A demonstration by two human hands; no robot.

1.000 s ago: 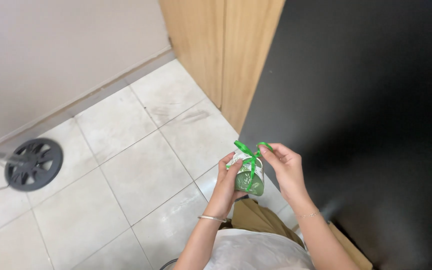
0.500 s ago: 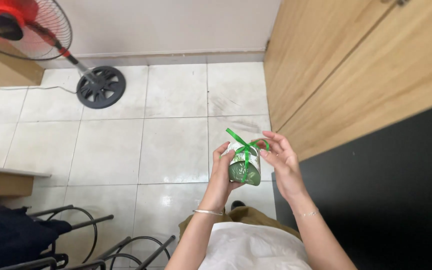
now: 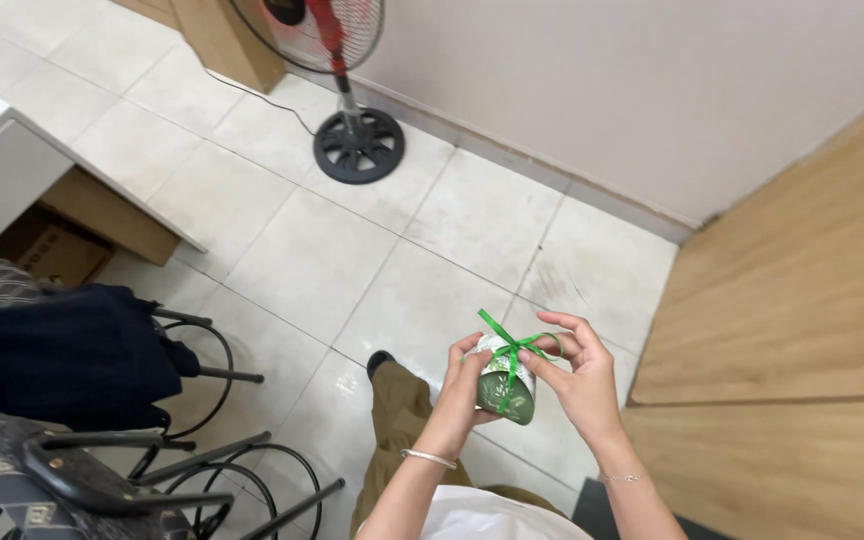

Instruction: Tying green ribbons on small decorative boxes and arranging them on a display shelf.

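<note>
My left hand (image 3: 464, 383) wraps around a small green jar (image 3: 505, 392) with a pale lid, holding it in front of me at waist height. A green ribbon (image 3: 510, 345) is tied over the jar's top with loops and loose ends sticking up. My right hand (image 3: 580, 372) pinches the ribbon at the knot, fingers touching the top of the jar. A thin bracelet sits on each wrist. My leg in khaki trousers (image 3: 399, 415) shows below the hands.
A standing fan (image 3: 337, 60) with a round black base stands on the tiled floor near the white wall. Metal-framed chairs (image 3: 122, 430) with dark clothing draped on them are at the lower left. A white desk (image 3: 12, 165) is at left, wooden panelling (image 3: 802, 330) at right.
The view has swung left: the fan now sits top centre, chairs and desk have come into sight. The jar stays in both hands, with my right fingers still at the ribbon.
</note>
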